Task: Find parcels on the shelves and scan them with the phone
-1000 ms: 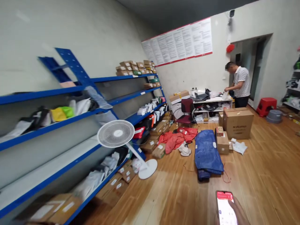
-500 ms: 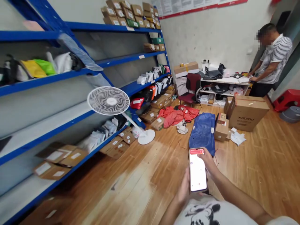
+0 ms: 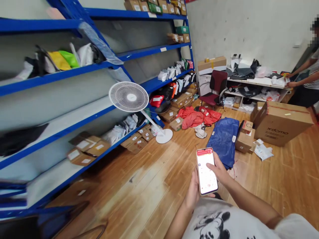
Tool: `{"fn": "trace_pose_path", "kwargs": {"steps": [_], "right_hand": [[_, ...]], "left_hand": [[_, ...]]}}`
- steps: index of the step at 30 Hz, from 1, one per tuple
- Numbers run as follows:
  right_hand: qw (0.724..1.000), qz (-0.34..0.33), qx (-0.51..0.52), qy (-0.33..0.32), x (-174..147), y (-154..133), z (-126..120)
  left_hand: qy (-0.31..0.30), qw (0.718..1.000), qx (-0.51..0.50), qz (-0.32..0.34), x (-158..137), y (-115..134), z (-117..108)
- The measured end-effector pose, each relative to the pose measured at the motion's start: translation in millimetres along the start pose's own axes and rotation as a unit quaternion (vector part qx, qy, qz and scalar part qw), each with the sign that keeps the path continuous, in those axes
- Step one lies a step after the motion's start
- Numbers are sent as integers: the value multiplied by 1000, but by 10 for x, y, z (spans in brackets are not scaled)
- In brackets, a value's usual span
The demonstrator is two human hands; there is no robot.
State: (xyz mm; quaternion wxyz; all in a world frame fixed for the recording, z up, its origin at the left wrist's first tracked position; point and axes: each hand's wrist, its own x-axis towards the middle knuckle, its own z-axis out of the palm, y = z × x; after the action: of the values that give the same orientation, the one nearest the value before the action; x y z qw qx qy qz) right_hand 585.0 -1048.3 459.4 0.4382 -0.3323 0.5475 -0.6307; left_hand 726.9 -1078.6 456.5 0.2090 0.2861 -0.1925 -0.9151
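A smartphone (image 3: 205,182) with a lit white screen and a red bar along its top is held upright in front of my shirt. My left hand (image 3: 193,188) is closed round its left edge and lower back. On the other side my right hand (image 3: 220,170) grips the right edge, its fingers partly hidden behind the phone. The right thumb lies over the middle of the screen. Small icons show there, too small to read.
Blue shelving (image 3: 149,53) with parcels runs along the left. A white standing fan (image 3: 129,97) is in front of it. A blue sack (image 3: 223,139), red cloth (image 3: 193,119) and a large carton (image 3: 279,127) lie ahead. A person in a striped shirt (image 3: 314,71) works at a desk (image 3: 271,81).
The view has swung left and slightly down, so the room has shifted right. My right thumb has moved from the phone's top to mid-screen. More icons now show on the screen.
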Motion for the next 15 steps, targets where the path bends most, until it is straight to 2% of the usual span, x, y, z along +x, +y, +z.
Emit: {"fn": "trace_pose_path", "kwargs": {"steps": [1,3,5,7,8,10,13,15], "right_hand": [[999,-31,-19,-9,-9,-8,2],[983,-146,-107,-30,-38,-23,-17],[927,-297,-223,-49,-61,-30,-47],[864,-401,-298,-64,-63,-29,-54],[846,-423,-318,-68,-55,-28,-41],[835,-421,-348,-65,-29,-27,18],[852,-381,-359,-31,8,-32,149],[856,-380,-348,-22,21,-37,229]], "left_hand": [[-1,1000,-9,4,-10,38,-4],[1,999,-33,17,-37,116,-7],[13,998,-51,41,-62,192,-10],[33,995,-59,67,-85,266,-17],[42,994,-61,74,-97,305,-21],[53,994,-61,71,-126,385,-30],[70,996,-41,49,-173,492,-58],[83,995,-34,49,-190,532,-101]]}}
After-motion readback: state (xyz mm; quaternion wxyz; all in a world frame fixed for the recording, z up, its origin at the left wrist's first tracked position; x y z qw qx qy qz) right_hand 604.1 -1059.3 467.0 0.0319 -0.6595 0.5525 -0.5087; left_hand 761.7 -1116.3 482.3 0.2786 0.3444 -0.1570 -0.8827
